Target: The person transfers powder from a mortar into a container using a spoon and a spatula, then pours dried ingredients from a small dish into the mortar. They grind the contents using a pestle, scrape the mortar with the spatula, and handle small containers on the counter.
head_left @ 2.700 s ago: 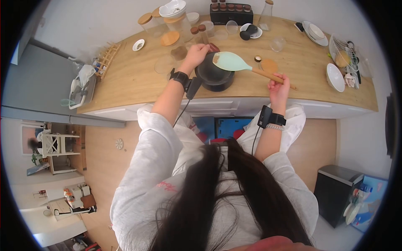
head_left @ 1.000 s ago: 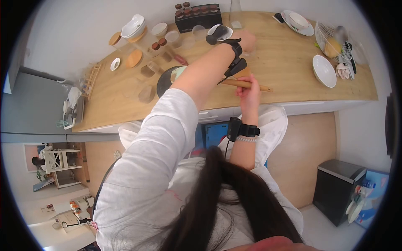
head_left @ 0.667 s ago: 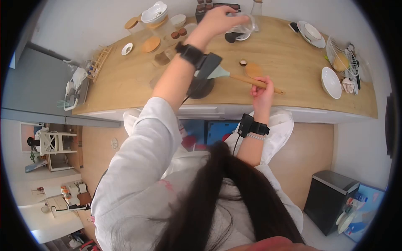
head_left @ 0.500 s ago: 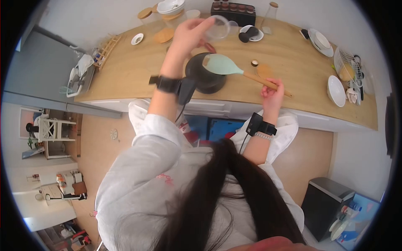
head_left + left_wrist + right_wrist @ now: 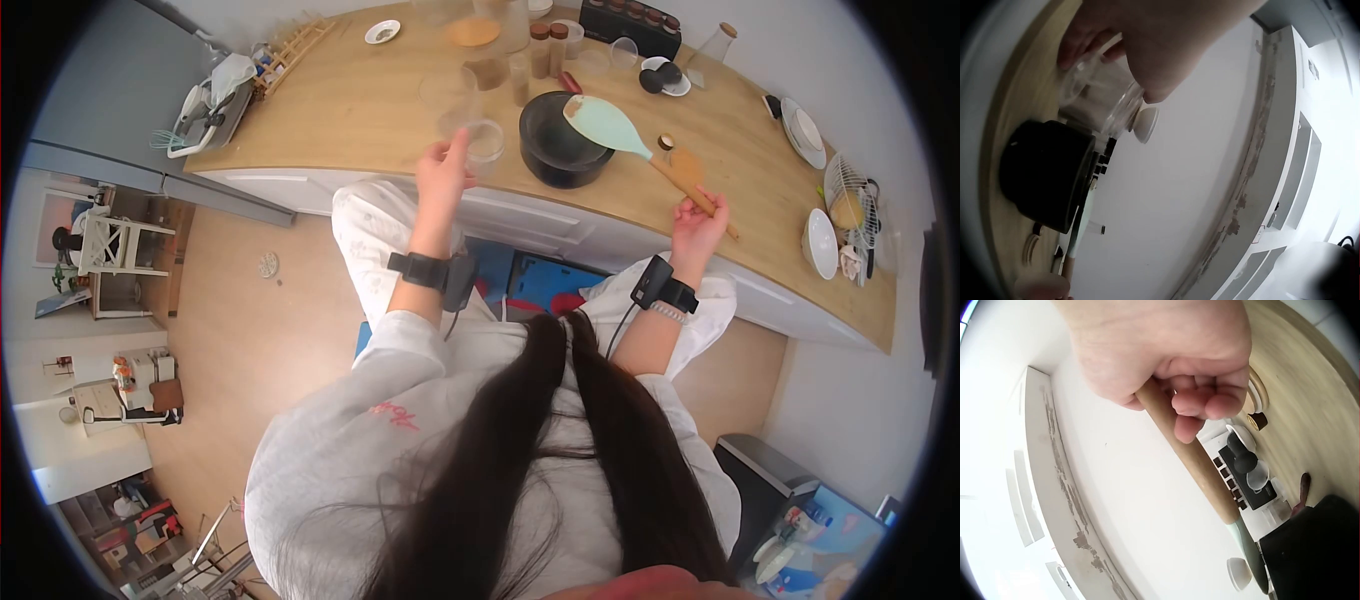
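Note:
My left hand [image 5: 440,180] holds a clear glass jar [image 5: 486,142] at the counter's front edge, left of a black pot [image 5: 560,140]. Through the jar's wall, the left wrist view shows the fingers [image 5: 1088,39] around its side. A mint-green silicone spatula [image 5: 606,124] lies across the pot's opening, with brown residue at its tip. Its wooden handle [image 5: 1194,459] runs to my right hand [image 5: 699,225], which grips it near the end with curled fingers. Most of the pot's inside is hidden by the spatula head.
Behind the pot stand brown-lidded spice jars [image 5: 548,52] and a black spice rack [image 5: 630,28]. A small white dish with black scoops [image 5: 662,77] sits at the back. Right of the pot are a round wooden lid [image 5: 686,165] and a white bowl [image 5: 820,244].
My left hand reached right across the counter, picked up the glass jar and carried it back to the left of the pot. The right hand kept its grip on the spatula.

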Demonstrator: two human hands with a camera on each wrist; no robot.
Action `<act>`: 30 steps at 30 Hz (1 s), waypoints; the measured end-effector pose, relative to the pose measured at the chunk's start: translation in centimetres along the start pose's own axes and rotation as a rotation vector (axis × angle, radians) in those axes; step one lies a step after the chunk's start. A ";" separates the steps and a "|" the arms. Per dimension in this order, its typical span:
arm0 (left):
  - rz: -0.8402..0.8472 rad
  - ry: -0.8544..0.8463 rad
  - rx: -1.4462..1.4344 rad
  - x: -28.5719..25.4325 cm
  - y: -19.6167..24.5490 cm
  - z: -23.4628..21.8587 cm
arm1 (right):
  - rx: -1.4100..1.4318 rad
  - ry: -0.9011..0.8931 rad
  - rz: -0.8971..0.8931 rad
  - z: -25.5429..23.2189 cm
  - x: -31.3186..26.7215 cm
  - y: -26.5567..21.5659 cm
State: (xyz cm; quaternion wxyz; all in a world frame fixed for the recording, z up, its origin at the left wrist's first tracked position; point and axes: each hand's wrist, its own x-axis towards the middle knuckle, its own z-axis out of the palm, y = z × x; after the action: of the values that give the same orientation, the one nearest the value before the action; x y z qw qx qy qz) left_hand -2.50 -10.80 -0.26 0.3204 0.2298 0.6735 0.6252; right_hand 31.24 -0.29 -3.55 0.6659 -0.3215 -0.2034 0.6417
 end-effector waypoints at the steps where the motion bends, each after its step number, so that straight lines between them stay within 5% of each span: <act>1: -0.005 0.001 -0.003 0.4 -0.9 0.1 | 0.006 -0.014 -0.001 0.1 -0.2 0.0; 10: -0.149 0.000 0.137 0.8 -2.2 1.5 | -0.007 -0.105 0.039 2.4 -1.4 0.9; 19: -0.010 0.074 -0.029 0.4 0.4 2.5 | -0.043 -0.174 0.041 4.1 -2.1 1.5; 30: 0.123 0.131 0.136 0.8 0.9 2.9 | -0.145 -0.261 -0.055 6.1 -4.1 0.2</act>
State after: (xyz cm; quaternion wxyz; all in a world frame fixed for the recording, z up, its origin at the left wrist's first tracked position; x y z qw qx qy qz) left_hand -1.05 -8.13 0.45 0.2202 0.2505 0.7187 0.6101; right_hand 26.53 -3.28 1.20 0.6260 -0.2769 -0.3430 0.6433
